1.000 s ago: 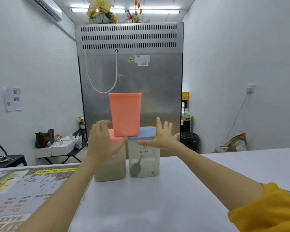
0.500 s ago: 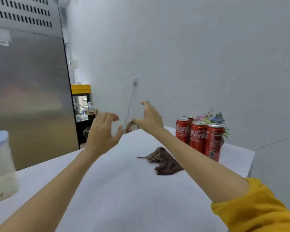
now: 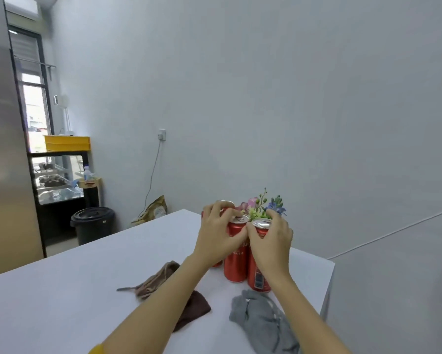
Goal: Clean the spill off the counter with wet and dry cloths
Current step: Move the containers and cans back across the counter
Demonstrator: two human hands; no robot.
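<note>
My left hand point(image 3: 216, 235) is now curled round the middle red can point(image 3: 236, 254), and my right hand point(image 3: 272, 240) grips the near red can point(image 3: 259, 272); my thumbs nearly meet between them. Half a second ago both hands hung open in the air above the counter point(image 3: 61, 302), well short of these cans. A third can point(image 3: 225, 203) sits behind my left fingers, flowers point(image 3: 263, 205) just beyond. Below my left wrist lies the brown cloth point(image 3: 189, 306); below my right, just beside the near can, the grey cloth point(image 3: 262, 320). I see no spill. I judge I am clearing the cans aside before wiping, with neither cloth taken up yet.
</note>
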